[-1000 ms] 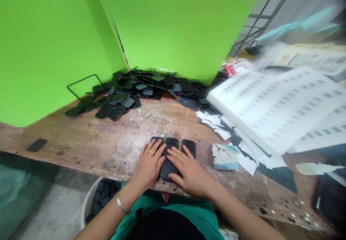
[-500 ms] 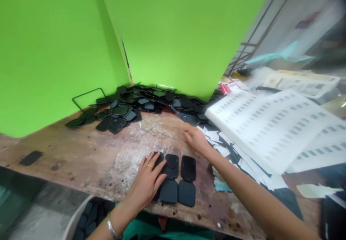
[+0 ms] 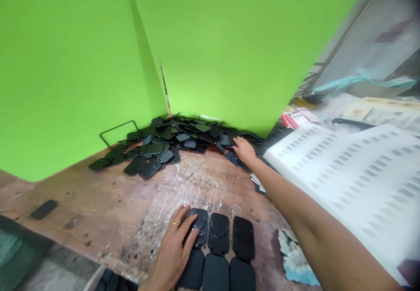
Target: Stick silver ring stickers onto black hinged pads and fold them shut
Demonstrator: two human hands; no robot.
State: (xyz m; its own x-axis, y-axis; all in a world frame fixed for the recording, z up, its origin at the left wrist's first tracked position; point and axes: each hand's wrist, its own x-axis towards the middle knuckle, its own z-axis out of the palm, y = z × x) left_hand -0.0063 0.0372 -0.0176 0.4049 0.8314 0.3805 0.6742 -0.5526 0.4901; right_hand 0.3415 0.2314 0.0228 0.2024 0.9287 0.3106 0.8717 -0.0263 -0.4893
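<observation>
Head view: the left hand [image 3: 173, 247] lay open, fingers loosely spread, over the left side of the leftmost black hinged plate [image 3: 192, 267], touching it without gripping. That plate was one of three lined up on the worn wooden table [image 3: 105, 212]; the middle hinged plate [image 3: 215, 273] stood just beside it, and the right-hand hinged plate [image 3: 243, 275] came next. Each consisted of two rounded panels joined end to end.

The right hand [image 3: 244, 151] was stretched out to the right end of a heap of black plates [image 3: 183, 138] along the green partition [image 3: 65, 72]; whether its fingers gripped anything could not be told. Scraps of white paper [image 3: 257, 181] lay near its wrist, beside a white sheet with rows of grey rectangles [image 3: 348, 168]. A ragged blue-and-white pad [image 3: 293, 256] sat partly behind the right forearm.
</observation>
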